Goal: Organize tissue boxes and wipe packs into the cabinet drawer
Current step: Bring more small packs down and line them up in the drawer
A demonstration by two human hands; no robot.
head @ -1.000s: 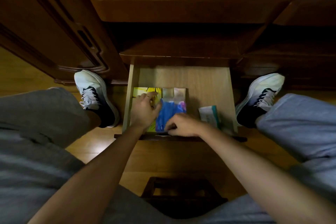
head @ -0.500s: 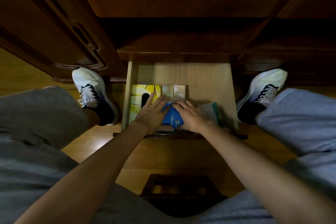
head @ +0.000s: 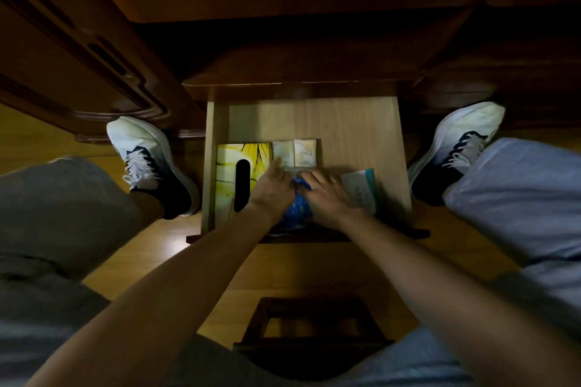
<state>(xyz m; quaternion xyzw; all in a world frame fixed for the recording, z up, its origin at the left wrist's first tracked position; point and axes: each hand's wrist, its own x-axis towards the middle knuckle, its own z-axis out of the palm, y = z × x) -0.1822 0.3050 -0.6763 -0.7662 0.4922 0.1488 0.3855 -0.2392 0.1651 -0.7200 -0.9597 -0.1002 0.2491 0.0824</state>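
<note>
In the pale wooden drawer point(head: 355, 122), both hands' straight fingers point(head: 317, 177) press a crumpled blue pack point(head: 295, 210).

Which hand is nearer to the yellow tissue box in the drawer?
Left. The left hand lies against the right edge of the yellow tissue box; the right hand is further right, beyond the blue pack.

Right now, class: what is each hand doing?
Left hand: open, fingers flat, pressing the blue pack.
Right hand: open, fingers flat, pressing the same pack.
</note>
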